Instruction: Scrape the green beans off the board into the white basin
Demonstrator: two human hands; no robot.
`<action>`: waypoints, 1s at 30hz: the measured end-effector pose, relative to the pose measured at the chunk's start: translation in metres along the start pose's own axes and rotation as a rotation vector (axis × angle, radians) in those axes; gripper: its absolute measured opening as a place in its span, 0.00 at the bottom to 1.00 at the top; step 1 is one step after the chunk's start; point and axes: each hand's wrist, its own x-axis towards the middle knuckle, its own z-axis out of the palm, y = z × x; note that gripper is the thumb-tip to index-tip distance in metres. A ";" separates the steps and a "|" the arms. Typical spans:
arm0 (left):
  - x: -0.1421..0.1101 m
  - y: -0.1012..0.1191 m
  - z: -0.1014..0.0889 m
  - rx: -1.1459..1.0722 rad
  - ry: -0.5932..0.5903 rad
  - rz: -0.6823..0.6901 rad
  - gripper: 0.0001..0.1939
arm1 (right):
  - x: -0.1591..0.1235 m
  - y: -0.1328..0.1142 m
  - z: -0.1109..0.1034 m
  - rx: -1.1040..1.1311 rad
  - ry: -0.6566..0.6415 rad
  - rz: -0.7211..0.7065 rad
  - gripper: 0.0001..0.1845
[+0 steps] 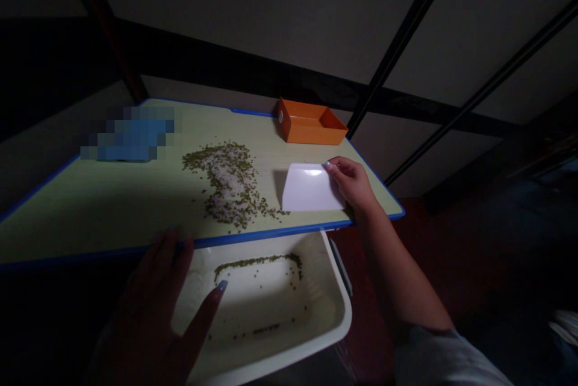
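Note:
My right hand grips a white plastic scraper that stands on the table near its right front corner. To the scraper's left, a pile of green beans mixed with white grains is spread over the tabletop. My left hand holds the left side of a white tray below the table's front edge, thumb inside the rim and fingers toward the table edge. A thin line of green beans lies along the far side of the tray's inside.
An orange box sits at the table's back right. A blurred blue object rests at the back left. The table has a blue rim. Dark metal frame bars rise behind it, and the surroundings are dim.

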 end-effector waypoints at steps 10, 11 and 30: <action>0.002 0.002 0.001 0.004 -0.011 -0.004 0.36 | -0.003 -0.004 0.003 0.019 -0.030 0.013 0.18; 0.002 0.002 0.002 0.002 -0.010 0.000 0.36 | -0.003 -0.004 0.003 0.014 -0.029 0.012 0.18; -0.002 -0.001 0.001 -0.021 -0.028 -0.036 0.37 | 0.003 0.003 0.007 -0.043 0.047 -0.028 0.18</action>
